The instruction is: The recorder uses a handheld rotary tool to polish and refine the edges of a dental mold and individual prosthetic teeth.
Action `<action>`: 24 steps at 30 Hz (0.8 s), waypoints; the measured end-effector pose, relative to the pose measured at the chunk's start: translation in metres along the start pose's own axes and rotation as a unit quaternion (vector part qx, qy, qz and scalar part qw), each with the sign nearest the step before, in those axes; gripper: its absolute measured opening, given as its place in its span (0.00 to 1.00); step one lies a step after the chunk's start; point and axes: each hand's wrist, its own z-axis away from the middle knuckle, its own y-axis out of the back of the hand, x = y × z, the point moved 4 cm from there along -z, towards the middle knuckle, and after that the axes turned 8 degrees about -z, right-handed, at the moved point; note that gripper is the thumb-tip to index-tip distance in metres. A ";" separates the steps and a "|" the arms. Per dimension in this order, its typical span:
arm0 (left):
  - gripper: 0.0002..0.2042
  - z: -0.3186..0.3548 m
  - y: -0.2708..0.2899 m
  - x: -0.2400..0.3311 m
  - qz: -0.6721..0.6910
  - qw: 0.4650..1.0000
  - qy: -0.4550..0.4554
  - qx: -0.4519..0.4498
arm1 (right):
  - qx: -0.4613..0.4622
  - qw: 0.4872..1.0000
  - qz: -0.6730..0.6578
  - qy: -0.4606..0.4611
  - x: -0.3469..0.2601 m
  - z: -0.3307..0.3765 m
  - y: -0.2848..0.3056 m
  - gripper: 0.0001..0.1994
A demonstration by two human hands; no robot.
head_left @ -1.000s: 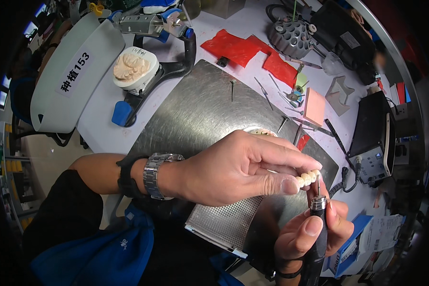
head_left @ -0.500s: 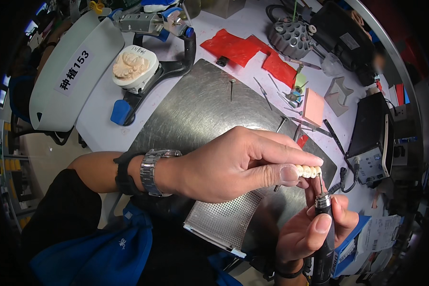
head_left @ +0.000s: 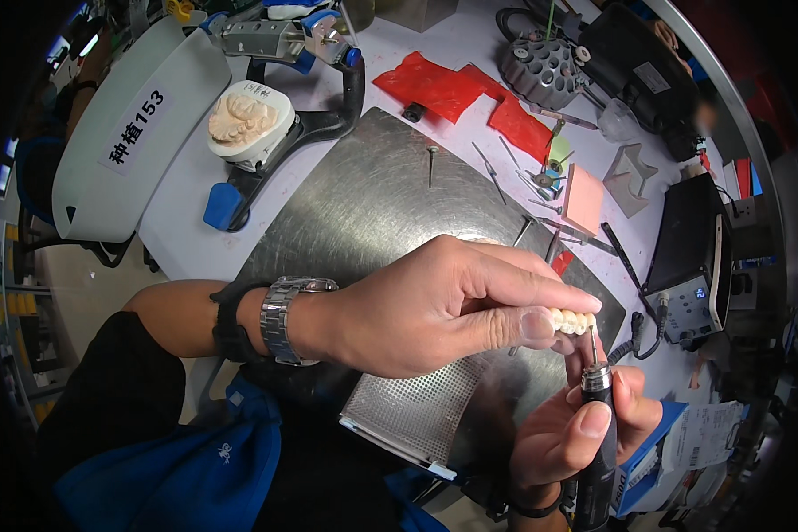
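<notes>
Red sheets (head_left: 433,87), pink block (head_left: 583,200), gry. holder (head_left: 541,74) w/ holes, wht. bin (head_left: 162,139)

Scratched met. plate (head_left: 355,208); matt handpc. (head_left: 599,465)

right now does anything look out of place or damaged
Untidy: silver metal rotary bits lie scattered left of the pink rectangular block, outside the grey round holder with holes; one bit lies alone on the brushed grey metal plate. No spill shows; the cream tooth-shaped row in the left hand shows no clear damage.
</notes>
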 end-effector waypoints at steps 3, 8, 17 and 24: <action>0.17 0.001 -0.003 -0.003 0.040 0.999 0.018 0.007 | -0.018 1.000 -0.006 0.010 0.001 0.000 0.006 0.14; 0.18 0.003 -0.003 -0.004 0.066 0.997 0.050 -0.003 | 0.028 0.996 0.072 0.052 -0.001 0.008 0.007 0.16; 0.21 0.004 -0.007 -0.004 0.177 0.980 0.089 -0.004 | -0.065 0.984 0.135 0.095 -0.003 0.007 -0.003 0.15; 0.23 0.004 -0.008 -0.005 0.234 0.965 0.122 0.004 | -0.080 0.980 0.144 0.113 -0.004 0.006 -0.008 0.13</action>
